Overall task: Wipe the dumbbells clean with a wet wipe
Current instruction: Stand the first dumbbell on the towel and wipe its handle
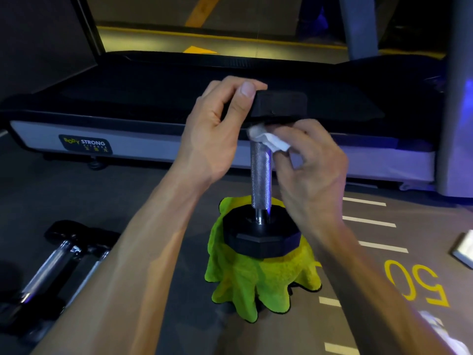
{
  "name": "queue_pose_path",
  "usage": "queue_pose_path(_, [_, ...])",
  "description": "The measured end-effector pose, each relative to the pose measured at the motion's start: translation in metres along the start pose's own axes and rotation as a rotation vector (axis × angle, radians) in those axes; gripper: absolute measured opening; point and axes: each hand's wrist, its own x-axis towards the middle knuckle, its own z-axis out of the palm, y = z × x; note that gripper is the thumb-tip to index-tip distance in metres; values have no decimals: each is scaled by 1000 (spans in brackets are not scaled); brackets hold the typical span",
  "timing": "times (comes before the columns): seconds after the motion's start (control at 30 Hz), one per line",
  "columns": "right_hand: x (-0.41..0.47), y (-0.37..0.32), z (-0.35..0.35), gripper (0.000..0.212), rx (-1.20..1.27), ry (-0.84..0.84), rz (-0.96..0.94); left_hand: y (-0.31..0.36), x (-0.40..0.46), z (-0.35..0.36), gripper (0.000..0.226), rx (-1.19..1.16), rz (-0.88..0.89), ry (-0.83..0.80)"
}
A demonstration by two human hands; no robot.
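A treadmill point(158, 103) lay across the far side of the dim room, its grey side rail bearing a "BODY STRONG" label point(85, 145). In front of it the grey floor point(64, 190) carried white dashes point(368, 221) and a yellow "50" point(417, 283) toward the right. Beyond it ran a yellow floor stripe point(202, 8), and blue-violet light glowed at its right end beside a grey upright point(455, 98).

Both hands point(258, 139) press wipe point(268, 140) against upright dumbbell point(261, 175).

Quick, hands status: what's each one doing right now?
Left hand: grips the upright dumbbell's top head.
Right hand: pinches the wet wipe against the handle.
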Motion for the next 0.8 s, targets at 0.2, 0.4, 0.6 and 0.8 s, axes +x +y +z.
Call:
queue_pose_path(0.2, [-26,-9,1,44,-102,-181,-104,-2,0,-2,23,1,-25,1])
queue_pose_path(0.4, [-28,-6,-3,45,-134,-223,-93,-1,0,0,22,21,-12,-4])
queue_pose_path(0.6, [-8,-6,-2,42,-112,-192,-89,1,0,1,22,19,-4,-16])
queue_pose_path(0.8, [-29,11,-22,49,1,-379,-78,4,-1,-1,13,5,-69,-19])
